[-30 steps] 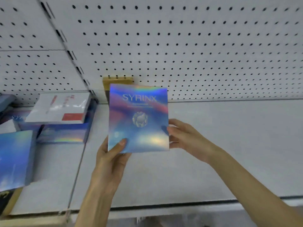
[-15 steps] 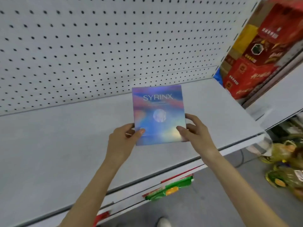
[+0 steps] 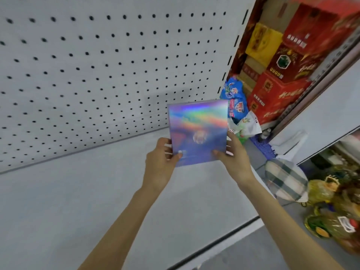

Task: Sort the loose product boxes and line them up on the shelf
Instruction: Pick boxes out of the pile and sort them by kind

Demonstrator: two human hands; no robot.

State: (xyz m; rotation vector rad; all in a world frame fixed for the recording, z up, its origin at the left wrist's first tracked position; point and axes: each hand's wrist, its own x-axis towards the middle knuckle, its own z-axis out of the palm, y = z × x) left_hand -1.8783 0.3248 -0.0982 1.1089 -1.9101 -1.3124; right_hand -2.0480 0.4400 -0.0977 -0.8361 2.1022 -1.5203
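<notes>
While both arms reach out over the grey shelf, the left hand and right hand pinch the holographic box upright by its lower corners, before the pegboard; red cartons lie far right.

Stock and bags beside a white perforated metal back panel

To the panel's right, glossy red printed cartons are stacked with a yellow cardboard box above them. A blue printed plastic packet leans at their left, and a crumpled white-and-green plastic bag lies just below it. Lower right, a grey-checked cloth bag sits near blurred yellow-green wrapped goods.
</notes>
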